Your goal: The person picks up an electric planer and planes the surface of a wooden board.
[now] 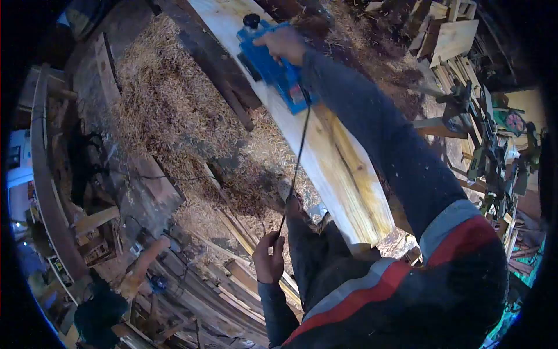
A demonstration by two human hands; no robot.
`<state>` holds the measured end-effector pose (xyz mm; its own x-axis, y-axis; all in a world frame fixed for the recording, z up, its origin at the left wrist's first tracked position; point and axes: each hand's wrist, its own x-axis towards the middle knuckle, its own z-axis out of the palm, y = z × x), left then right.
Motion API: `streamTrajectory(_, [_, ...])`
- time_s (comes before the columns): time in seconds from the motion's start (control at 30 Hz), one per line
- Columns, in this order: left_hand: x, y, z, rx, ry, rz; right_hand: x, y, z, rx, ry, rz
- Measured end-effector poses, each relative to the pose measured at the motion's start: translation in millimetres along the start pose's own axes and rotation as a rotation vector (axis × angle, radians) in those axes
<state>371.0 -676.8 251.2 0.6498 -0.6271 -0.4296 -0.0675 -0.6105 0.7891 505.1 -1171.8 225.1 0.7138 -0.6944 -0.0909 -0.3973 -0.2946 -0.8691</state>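
A blue power planer (270,64) with a black knob rests on a long pale wooden board (343,174). My right hand (283,45) is closed round the planer's handle, near the board's far part. From the planer's rear a black cord (300,145) runs down toward me. Lower down, beside the board, my left hand (269,259) has its fingers closed on this cord.
Wood shavings (168,93) cover much of the floor left of the board. Long planks (232,291) lie at the lower left, near another person's arm (148,259). Stacked wood pieces (454,42) and metal clamps (482,145) are at the right.
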Motion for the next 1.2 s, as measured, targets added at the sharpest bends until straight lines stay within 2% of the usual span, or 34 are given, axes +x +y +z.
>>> streamTrajectory(0.07, [20,11,2,-0.091,0.068,-0.006,57,-7,8,-0.018,-0.010,-0.034])
streamTrajectory(0.13, [39,17,3,-0.159,0.122,0.029,100,-4,21,-0.020,0.116,0.097])
streamTrajectory(0.17, [43,18,5,-0.157,0.126,0.019,98,0,28,-0.017,0.106,0.100])
streamTrajectory(0.3, [40,39,-3,-0.134,0.099,0.090,68,13,18,-0.061,-0.012,-0.180])
streamTrajectory(0.37, [28,25,-11,-0.004,-0.063,0.106,27,19,-3,-0.043,-0.049,-0.170])
streamTrajectory(0.4, [23,0,-8,-0.050,-0.082,0.128,-9,23,-9,-0.005,-0.067,-0.089])
streamTrajectory(0.47, [14,20,-21,0.066,-0.151,0.199,-98,5,-34,-0.086,-0.141,0.371])
streamTrajectory(0.5, [13,23,-26,0.100,-0.205,0.241,-148,13,-42,-0.080,-0.106,0.412])
streamTrajectory(0.57, [13,20,-24,0.093,-0.296,0.229,-250,29,-59,-0.105,-0.049,0.194])
streamTrajectory(0.6, [15,26,-22,0.211,-0.420,0.250,-307,24,-68,-0.089,0.059,0.310])
streamTrajectory(0.63, [17,31,-16,0.330,-0.538,0.268,-357,28,-81,-0.050,0.012,0.365])
streamTrajectory(0.67, [18,35,-6,0.379,-0.640,0.289,-407,51,-82,-0.059,0.057,0.365])
streamTrajectory(0.7, [14,37,7,0.395,-0.657,0.302,-458,61,-89,-0.241,0.095,0.435])
streamTrajectory(0.77, [8,34,40,0.456,-0.901,0.556,-536,54,-111,-0.019,0.093,0.588])
streamTrajectory(0.8, [0,30,56,0.355,-0.930,0.668,-571,57,-118,0.018,0.098,0.633])
streamTrajectory(0.87, [-17,7,93,0.225,-1.199,0.424,-640,68,-123,-0.017,0.116,0.707])
streamTrajectory(0.9, [-26,13,103,0.237,-1.210,0.424,-666,74,-124,-0.097,0.133,0.726])
streamTrajectory(0.97, [-37,28,120,0.346,-1.202,0.771,-692,69,-135,0.003,0.111,0.740])
streamTrajectory(1.03, [-43,21,121,0.340,-1.172,0.742,-695,68,-141,0.097,0.080,0.756])
streamTrajectory(1.1, [-45,13,121,0.331,-1.150,0.702,-688,71,-141,0.027,0.080,0.684])
streamTrajectory(1.2, [-29,32,110,0.474,-1.197,0.635,-647,66,-142,-0.019,0.064,0.698])
